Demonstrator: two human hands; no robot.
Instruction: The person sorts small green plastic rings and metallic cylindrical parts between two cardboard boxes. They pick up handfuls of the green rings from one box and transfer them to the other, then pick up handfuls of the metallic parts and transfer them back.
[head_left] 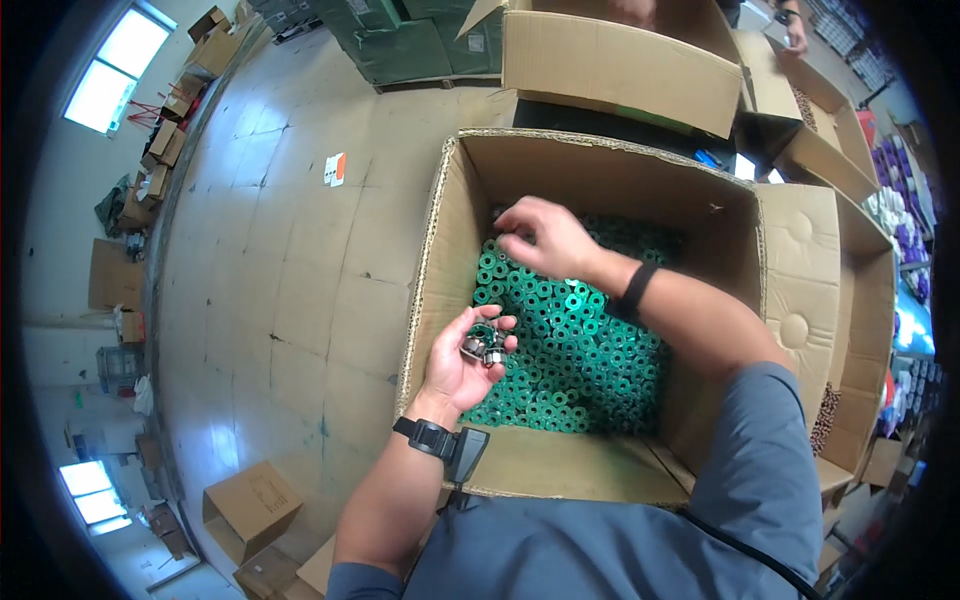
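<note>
A deep cardboard box (600, 465) stands open before me, its bottom covered with many small green rings (560, 330) that have dark centre holes. Over the box's left side, my left hand (462, 365) is turned palm up, its fingers curled around several small shiny metal parts (484, 350) with some green among them. My right hand (548, 238) reaches in above the far left corner of the pile. Its fingers are bent together, and what they hold, if anything, is hidden.
More open cartons (620, 70) stand beyond and to the right, one with small brown pieces (803, 105). Another person's hand (795, 38) shows at the far right. A green-wrapped stack (430, 45) stands behind. An orange-and-white card (335, 169) and a carton (252, 505) lie on the floor at left.
</note>
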